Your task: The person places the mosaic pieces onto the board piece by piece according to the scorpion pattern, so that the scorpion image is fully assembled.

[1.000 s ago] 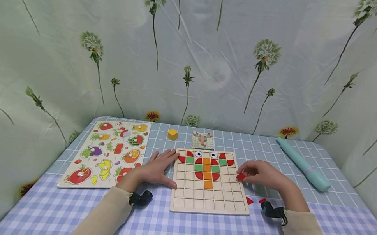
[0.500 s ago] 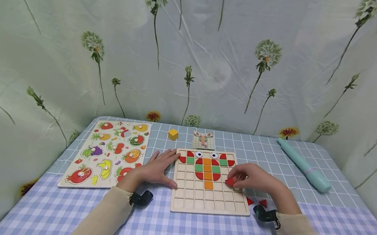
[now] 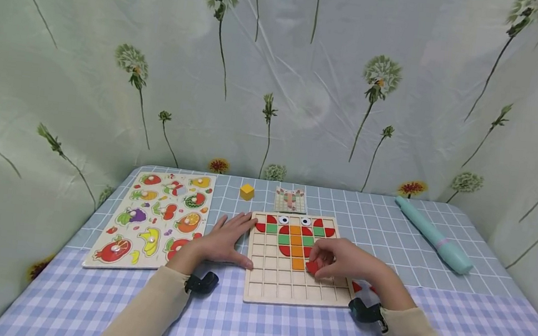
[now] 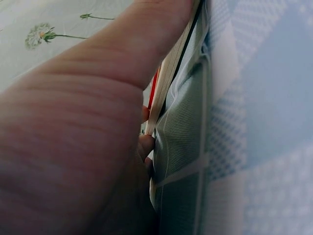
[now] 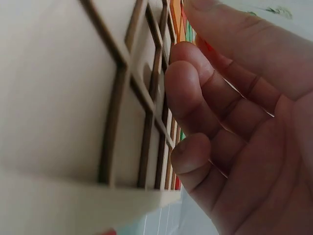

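Observation:
A wooden grid board [image 3: 279, 292] lies on the table, its upper cells filled with red, green and orange pieces and two eye pieces. My right hand [image 3: 345, 260] is over the board's right half and pinches a red piece [image 3: 311, 267] just right of the lowest orange square [image 3: 298, 263]. In the right wrist view the other fingers [image 5: 183, 88] curl beside the grid, and the red piece is mostly hidden. My left hand [image 3: 225, 241] rests against the board's left edge, fingers spread; the left wrist view shows its thumb [image 4: 146, 39] at that edge.
Behind the board stands a small pattern card [image 3: 290, 200], with a yellow cube [image 3: 247, 192] to its left. A fruit knob puzzle [image 3: 113, 222] lies on the left. A teal tube [image 3: 434, 236] is at the back right. Loose red triangles [image 3: 357, 287] lie by the right wrist.
My right hand has carried the red piece leftward and toward me, from the board's right edge to beside the lowest orange square. The left hand stays in place.

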### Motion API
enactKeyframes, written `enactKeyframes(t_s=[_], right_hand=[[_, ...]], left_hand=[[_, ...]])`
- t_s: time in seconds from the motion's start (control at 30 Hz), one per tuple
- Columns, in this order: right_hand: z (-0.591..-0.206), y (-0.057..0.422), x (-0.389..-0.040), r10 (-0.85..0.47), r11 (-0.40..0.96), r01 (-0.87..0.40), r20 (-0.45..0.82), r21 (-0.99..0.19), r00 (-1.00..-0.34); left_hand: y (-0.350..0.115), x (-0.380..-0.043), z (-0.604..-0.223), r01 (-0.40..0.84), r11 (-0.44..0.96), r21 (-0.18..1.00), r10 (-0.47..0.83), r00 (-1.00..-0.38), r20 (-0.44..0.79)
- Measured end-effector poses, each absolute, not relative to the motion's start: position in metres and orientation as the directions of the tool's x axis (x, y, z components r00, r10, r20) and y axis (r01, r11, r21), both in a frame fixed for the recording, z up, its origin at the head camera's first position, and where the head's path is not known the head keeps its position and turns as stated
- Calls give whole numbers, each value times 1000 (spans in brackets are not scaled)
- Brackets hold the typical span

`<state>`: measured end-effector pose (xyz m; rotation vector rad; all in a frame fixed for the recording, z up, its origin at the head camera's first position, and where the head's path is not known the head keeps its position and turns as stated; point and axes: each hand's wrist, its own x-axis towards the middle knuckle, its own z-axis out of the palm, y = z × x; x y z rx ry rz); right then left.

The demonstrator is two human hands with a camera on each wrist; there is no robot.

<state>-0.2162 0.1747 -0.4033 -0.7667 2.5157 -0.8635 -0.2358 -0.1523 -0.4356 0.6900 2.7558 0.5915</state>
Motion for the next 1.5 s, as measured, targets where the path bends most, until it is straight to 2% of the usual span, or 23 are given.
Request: enactKeyframes(t_s=[0.23, 0.53, 1.5], right_hand=[[-406, 166, -211, -610, 657, -357, -190, -664, -769], [-408, 158, -207, -635, 655, -402, -177, -640, -752], [-408, 153, -207, -646, 660, -428, -176, -618, -742]], left_hand=[[-152, -236, -436, 395, 807, 438, 493, -859, -135], [-152, -236, -436, 396, 810, 433, 491, -861, -132], [-152, -240, -434, 396, 800, 451, 502, -854, -140]])
